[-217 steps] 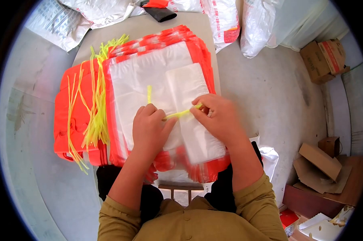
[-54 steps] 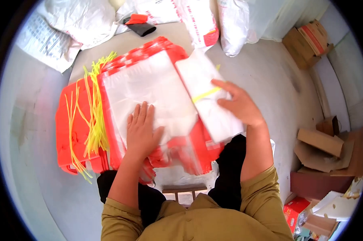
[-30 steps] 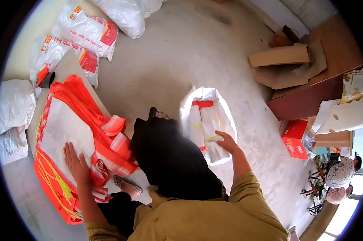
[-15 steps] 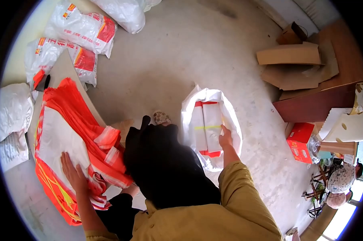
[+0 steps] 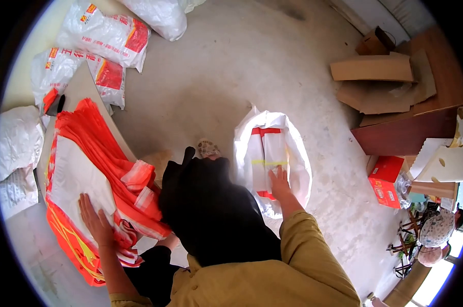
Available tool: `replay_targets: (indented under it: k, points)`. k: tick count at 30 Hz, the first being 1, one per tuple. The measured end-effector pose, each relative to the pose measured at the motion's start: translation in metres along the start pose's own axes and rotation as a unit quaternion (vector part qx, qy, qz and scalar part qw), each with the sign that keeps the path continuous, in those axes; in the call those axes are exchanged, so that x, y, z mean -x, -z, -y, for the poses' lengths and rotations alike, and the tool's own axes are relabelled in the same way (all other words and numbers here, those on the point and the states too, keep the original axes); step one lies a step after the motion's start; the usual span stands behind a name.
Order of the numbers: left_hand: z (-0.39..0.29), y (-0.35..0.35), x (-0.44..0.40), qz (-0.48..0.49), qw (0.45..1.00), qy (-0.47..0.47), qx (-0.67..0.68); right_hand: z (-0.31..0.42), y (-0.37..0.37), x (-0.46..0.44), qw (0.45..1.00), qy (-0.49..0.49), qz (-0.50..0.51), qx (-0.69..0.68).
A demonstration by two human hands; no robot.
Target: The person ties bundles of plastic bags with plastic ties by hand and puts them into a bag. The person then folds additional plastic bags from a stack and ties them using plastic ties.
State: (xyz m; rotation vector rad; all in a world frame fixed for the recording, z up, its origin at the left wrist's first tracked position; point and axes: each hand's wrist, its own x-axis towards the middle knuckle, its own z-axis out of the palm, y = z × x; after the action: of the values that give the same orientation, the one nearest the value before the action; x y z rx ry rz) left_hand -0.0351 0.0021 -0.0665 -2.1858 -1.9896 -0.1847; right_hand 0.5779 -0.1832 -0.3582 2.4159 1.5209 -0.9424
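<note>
My left hand [image 5: 96, 223] lies flat on a stack of red and white bags [image 5: 80, 163], fingers stretched out. Yellow cords [image 5: 74, 244] run along the near-left side of that stack. On the right, a white woven sack [image 5: 304, 158] stands open on the floor. Inside it sit white packs with red ends [image 5: 257, 151], side by side, with a yellow strap [image 5: 265, 162] across them. My right hand [image 5: 280, 184] reaches into the sack and rests on the packs just below the strap, fingers apart.
Printed white sacks [image 5: 108, 36] lie at the upper left. Cardboard boxes [image 5: 372, 68] rest against a brown wooden desk [image 5: 411, 128] on the right, with a red box [image 5: 385, 180] below. Another person [image 5: 439, 227] sits at the far right. A black cloth [image 5: 211, 210] covers my lap.
My right hand has let go of the yellow strap's right side and moved down-left onto the packs, fingers spreading. The packs sit deeper in the sack. My left hand stays put.
</note>
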Motion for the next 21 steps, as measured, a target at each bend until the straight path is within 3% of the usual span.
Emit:
replay_targets:
  k: [4, 9, 12, 14, 17, 21]
  points:
    - [-0.007, 0.004, 0.0, -0.002, 1.0, -0.01, -0.005, -0.017, -0.001, -0.02, 0.998, 0.01, 0.036, -0.051]
    - [-0.006, 0.004, 0.001, -0.015, 0.999, -0.016, 0.033, 0.002, 0.014, -0.007, 0.994, -0.02, -0.013, -0.103]
    - [-0.009, 0.016, -0.001, 0.061, 0.996, 0.027, 0.059, 0.018, 0.018, -0.001, 0.983, 0.062, -0.033, -0.168]
    - [0.004, 0.014, -0.002, 0.022, 0.985, 0.022, 0.169, 0.04, 0.038, 0.006, 0.972, 0.128, -0.072, -0.185]
    - [-0.037, 0.077, -0.004, 0.018, 0.97, 0.057, 0.235, 0.087, 0.085, 0.025, 0.935, 0.192, -0.206, -0.215]
    - [-0.092, 0.179, 0.006, -0.036, 0.88, -0.1, 0.463, 0.17, 0.172, 0.072, 0.864, 0.265, -0.263, -0.338]
